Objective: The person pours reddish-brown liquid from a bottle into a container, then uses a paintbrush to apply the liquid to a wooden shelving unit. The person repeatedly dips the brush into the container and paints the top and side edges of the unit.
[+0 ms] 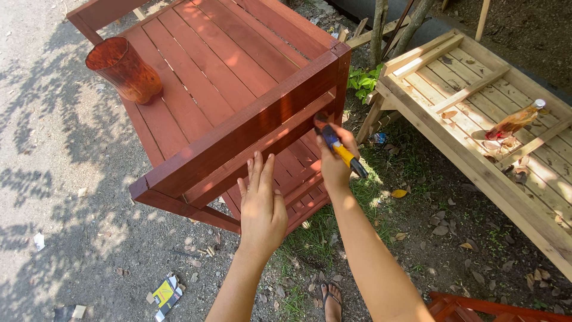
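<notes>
A red-brown stained wooden slatted bench (238,125) lies tipped in front of me. My right hand (335,161) grips a paintbrush (336,146) with a yellow and blue handle, its bristles against the bench's lower rail near the corner post. My left hand (261,206) is open, fingers spread, hovering just in front of the bench's lower slats without holding anything.
A stain-coated cup (124,68) stands on the bench's slats at upper left. An unpainted wooden frame (476,119) lies at right with a bottle of amber liquid (515,121) on it. Paper litter (167,293) lies on the dirt; my sandalled foot (330,301) is below.
</notes>
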`<state>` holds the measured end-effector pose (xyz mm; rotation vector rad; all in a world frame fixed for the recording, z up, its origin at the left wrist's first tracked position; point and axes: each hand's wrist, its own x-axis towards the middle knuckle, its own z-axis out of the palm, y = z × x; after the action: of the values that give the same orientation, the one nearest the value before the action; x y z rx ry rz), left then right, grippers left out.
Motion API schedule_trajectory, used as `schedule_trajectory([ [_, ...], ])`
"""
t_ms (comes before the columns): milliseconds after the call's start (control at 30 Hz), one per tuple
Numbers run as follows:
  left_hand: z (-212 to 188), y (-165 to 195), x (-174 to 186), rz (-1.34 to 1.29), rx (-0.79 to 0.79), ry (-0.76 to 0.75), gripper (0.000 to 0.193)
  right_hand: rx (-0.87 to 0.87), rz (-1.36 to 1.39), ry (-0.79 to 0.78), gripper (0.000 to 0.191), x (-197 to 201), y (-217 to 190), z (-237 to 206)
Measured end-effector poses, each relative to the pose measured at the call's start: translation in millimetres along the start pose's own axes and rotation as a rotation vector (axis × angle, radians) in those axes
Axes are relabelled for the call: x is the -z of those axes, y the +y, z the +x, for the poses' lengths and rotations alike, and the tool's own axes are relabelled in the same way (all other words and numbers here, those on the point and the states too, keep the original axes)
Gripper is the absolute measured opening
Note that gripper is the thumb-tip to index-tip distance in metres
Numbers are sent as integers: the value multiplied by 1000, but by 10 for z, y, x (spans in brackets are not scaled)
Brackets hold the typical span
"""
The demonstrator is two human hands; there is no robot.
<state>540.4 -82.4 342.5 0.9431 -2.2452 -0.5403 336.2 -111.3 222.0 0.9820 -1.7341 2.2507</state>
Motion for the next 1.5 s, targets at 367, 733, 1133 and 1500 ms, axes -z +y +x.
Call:
schedule_trajectory([
  [367, -21, -38, 27, -4, -4, 35, 64, -141, 121, -48, 31, -5, -249, -177],
  [733, -79, -104, 265, 19, 72, 5, 63, -71, 93, 67, 31, 247, -33, 153],
  [1133, -129, -210, 403, 35, 40, 19, 65, -208, 131, -53, 38, -286, -584, -457],
  [1500, -174, -216, 454, 16, -6, 33, 66, -62, 155, -465, 38, -115, -848, -826],
])
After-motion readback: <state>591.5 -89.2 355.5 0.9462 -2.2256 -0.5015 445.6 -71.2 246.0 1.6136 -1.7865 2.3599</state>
